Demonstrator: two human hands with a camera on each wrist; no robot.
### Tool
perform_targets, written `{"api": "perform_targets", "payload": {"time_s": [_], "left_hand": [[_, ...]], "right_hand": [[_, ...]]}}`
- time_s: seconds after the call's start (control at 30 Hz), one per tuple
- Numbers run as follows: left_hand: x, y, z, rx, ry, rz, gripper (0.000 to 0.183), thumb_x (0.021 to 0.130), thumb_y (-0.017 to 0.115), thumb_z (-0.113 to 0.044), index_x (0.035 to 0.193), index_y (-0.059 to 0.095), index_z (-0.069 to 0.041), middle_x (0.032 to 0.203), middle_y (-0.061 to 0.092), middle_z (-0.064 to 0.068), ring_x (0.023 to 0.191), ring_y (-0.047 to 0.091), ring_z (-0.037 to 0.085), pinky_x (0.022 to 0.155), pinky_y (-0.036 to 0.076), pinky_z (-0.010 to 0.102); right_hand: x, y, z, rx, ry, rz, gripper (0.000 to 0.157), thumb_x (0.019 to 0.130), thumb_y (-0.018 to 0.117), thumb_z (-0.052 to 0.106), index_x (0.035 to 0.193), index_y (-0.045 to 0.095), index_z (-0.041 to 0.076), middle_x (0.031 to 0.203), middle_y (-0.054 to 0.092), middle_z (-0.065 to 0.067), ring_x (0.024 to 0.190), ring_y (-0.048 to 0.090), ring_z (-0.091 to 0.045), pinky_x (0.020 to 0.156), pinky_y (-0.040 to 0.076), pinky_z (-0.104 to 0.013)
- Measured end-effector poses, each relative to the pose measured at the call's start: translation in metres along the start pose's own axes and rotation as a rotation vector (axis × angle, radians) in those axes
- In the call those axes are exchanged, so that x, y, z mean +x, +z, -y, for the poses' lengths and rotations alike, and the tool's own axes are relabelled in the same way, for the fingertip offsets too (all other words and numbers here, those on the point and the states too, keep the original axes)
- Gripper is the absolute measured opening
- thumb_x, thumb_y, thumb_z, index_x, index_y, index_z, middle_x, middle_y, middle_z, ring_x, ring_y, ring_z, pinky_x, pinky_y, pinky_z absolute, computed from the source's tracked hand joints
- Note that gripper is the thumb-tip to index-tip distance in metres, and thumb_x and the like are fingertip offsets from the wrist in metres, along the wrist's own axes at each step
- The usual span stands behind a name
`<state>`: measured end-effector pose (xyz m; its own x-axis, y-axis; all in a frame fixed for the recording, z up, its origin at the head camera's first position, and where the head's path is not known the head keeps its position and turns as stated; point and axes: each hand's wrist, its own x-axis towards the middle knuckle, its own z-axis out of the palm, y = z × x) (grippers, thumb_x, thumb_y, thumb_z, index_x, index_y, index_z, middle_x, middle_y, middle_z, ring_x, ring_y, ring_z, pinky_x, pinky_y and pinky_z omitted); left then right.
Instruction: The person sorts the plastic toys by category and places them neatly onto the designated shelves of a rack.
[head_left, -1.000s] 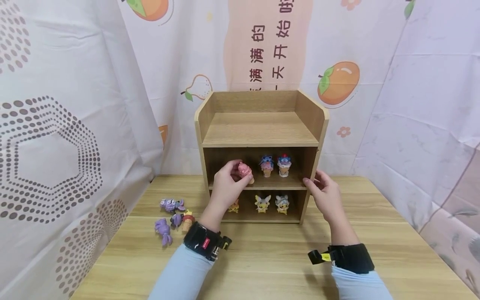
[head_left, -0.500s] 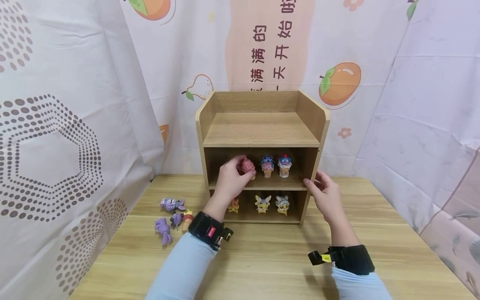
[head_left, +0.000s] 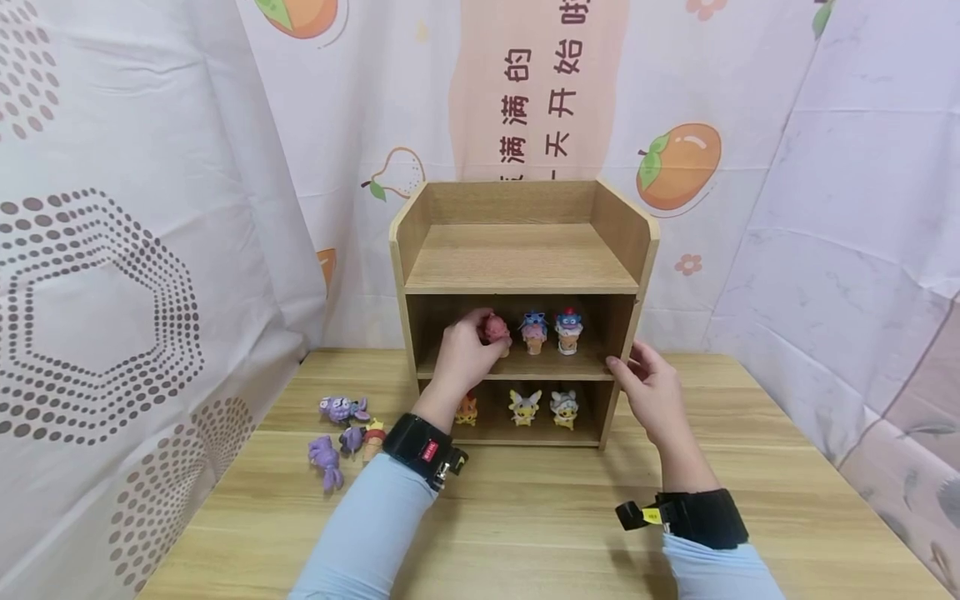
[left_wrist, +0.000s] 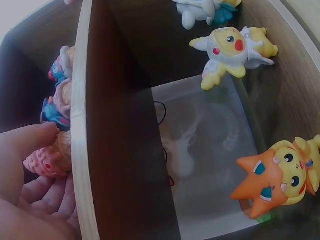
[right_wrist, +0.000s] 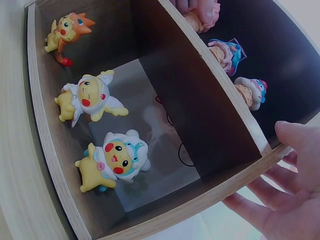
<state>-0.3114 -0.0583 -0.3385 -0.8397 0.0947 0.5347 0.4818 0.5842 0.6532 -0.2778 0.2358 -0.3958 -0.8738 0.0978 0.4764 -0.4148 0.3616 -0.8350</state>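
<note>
My left hand (head_left: 463, 357) is in the shelf unit's middle compartment, pinching a pink ice-cream-cone figurine (head_left: 496, 327) between thumb and fingers. In the left wrist view, the cone of this pink figurine (left_wrist: 46, 159) is upright at the middle board; whether its base touches is hard to tell. Beside it stand a blue-topped cone figurine (head_left: 534, 332) and another with a red cap (head_left: 568, 331). My right hand (head_left: 654, 390) grips the right side panel of the wooden shelf unit (head_left: 525, 260), thumb at the front edge and fingers along the outer face.
The bottom compartment holds an orange-hooded yellow figurine (right_wrist: 70, 31), a white-eared one (right_wrist: 90, 96) and a white-hooded one (right_wrist: 114, 160). Several purple figurines (head_left: 326, 460) and a yellow-topped cone figurine (head_left: 374, 440) lie on the table (head_left: 540, 517), left of the unit. A printed curtain hangs behind.
My left hand has carried the pink figurine slightly right and deeper into the middle compartment, and it now appears more upright. My right hand stays on the side panel.
</note>
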Motion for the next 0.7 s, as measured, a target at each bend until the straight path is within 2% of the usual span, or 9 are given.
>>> {"api": "perform_targets", "payload": {"time_s": [0.43, 0.7], "left_hand": [[0.0031, 0.0058, -0.0003, 0.056, -0.031, 0.019, 0.053, 0.087, 0.081, -0.025, 0.132, 0.063, -0.002, 0.117, 0.067, 0.015, 0.107, 0.063, 0.029, 0.092, 0.053, 0.044], [0.0061, 0.005, 0.0014, 0.126, -0.017, 0.017, 0.046, 0.086, 0.081, -0.027, 0.121, 0.067, -0.002, 0.121, 0.062, 0.015, 0.11, 0.061, 0.031, 0.093, 0.052, 0.044]], "right_hand": [[0.0009, 0.0001, -0.0016, 0.014, 0.001, -0.006, 0.053, 0.101, 0.067, 0.026, 0.146, 0.053, 0.002, 0.134, 0.061, -0.023, 0.123, 0.059, -0.04, 0.077, 0.053, -0.013], [0.0014, 0.0, -0.0014, 0.023, 0.006, -0.005, 0.053, 0.1, 0.068, 0.026, 0.146, 0.053, 0.003, 0.134, 0.061, -0.023, 0.123, 0.059, -0.04, 0.077, 0.054, -0.014]]}}
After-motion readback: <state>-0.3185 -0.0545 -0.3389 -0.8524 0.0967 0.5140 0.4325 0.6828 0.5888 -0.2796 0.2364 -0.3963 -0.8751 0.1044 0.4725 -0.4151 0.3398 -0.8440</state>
